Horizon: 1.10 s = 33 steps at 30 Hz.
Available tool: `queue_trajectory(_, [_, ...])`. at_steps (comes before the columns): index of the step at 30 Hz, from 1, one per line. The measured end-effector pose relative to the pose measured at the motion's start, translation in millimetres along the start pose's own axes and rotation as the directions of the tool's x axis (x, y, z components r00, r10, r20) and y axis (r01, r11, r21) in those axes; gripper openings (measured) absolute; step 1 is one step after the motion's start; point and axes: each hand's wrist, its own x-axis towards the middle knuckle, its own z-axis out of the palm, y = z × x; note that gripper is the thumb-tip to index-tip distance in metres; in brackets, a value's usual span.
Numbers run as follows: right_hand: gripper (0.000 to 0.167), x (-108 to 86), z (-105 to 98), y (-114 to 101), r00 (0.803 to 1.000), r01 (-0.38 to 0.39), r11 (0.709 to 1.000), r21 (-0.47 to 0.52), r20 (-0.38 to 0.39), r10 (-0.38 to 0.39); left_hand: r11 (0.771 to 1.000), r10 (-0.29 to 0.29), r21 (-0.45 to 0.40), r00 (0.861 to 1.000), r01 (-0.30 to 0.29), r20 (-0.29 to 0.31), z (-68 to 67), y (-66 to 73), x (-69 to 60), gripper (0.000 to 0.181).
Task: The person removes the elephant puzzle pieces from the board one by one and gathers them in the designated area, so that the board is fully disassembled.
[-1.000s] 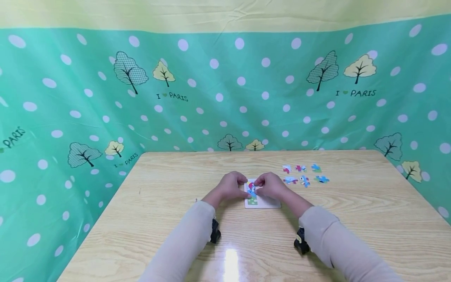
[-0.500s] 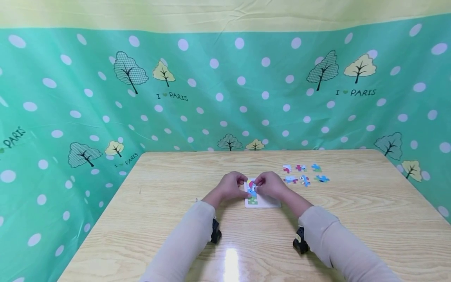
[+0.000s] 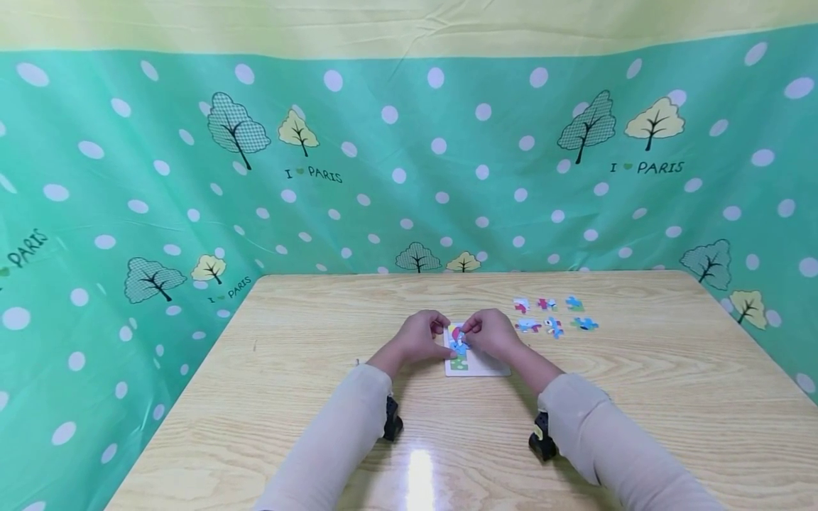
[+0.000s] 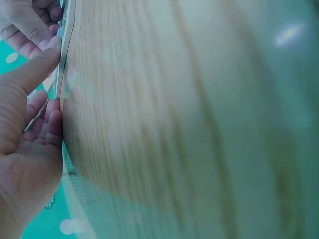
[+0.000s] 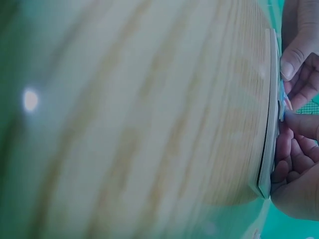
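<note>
A thin white puzzle board [image 3: 488, 367] lies on the table, joined pieces [image 3: 459, 348] with red, blue and green print along its left part. My left hand [image 3: 418, 336] rests at the board's left edge, thumb on the pieces and fingers at the upper corner. From the right, my right hand [image 3: 495, 333] pinches a small piece at the joined ones, mostly hidden by its fingertips. In the right wrist view the board [image 5: 267, 149] appears edge-on, with the right hand [image 5: 299, 159] close against it.
Several loose puzzle pieces [image 3: 553, 327] lie in two rows on the table [image 3: 307, 333], behind and right of the board. A green dotted curtain [image 3: 358, 156] hangs behind the table. A tiny object [image 3: 358, 363] lies left of the left hand.
My right hand has shifted very slightly at the joined pieces, and a bit more of their blue part shows. My left hand stays in place.
</note>
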Motion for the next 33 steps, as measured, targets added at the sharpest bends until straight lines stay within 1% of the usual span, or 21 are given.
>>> queue_trajectory(3, [0.006,-0.5,0,0,1.0,0.003,1.0,-0.008,-0.005,-0.003,1.0,0.019,-0.002,1.0,-0.019,0.003,-0.8,0.2,-0.7,0.048])
queue_trajectory(6, [0.006,-0.5,0,0,1.0,0.0,1.0,-0.012,-0.007,0.0,0.999,0.039,0.013,0.999,-0.039,0.007,-1.3,0.0,-0.4,0.033])
queue_trajectory(8, [0.005,-0.4,0,0,1.0,-0.001,1.0,-0.015,-0.007,0.001,0.999,0.045,0.03,0.999,-0.045,0.011,-1.3,-0.1,-0.1,0.024])
queue_trajectory(10, [0.005,0.0,0,1,1.0,0.001,1.0,-0.016,-0.01,-0.001,0.999,0.037,0.032,0.999,-0.037,0.015,-0.9,-0.2,0.1,0.018])
queue_trajectory(15, [0.006,0.0,0,1,1.0,0.006,1.0,-0.015,-0.015,-0.006,1.0,0.016,0.015,1.0,-0.016,0.019,-0.3,-0.4,0.0,0.016])
queue_trajectory(18, [0.006,-1.4,-1,1,1.0,-0.016,1.0,0.001,-0.018,0.016,1.0,0.017,0.012,1.0,-0.017,0.018,0.0,-0.6,-0.1,0.016])
queue_trajectory(22, [0.007,-3.4,-7,1,0.998,-0.054,0.997,0.052,-0.021,0.055,1.0,0.024,0.015,1.0,-0.024,0.02,0.7,-0.3,0.7,0.015])
queue_trajectory(27, [0.009,-6.7,-15,1,0.997,-0.072,0.99,0.119,-0.028,0.076,0.999,0.025,0.028,0.999,-0.025,0.024,1.2,-0.7,1.5,0.016])
queue_trajectory(33, [0.011,-10.8,-21,5,0.996,-0.081,0.985,0.153,-0.028,0.086,1.0,0.006,0.025,1.0,-0.007,0.028,0.1,-1.4,1.9,0.016])
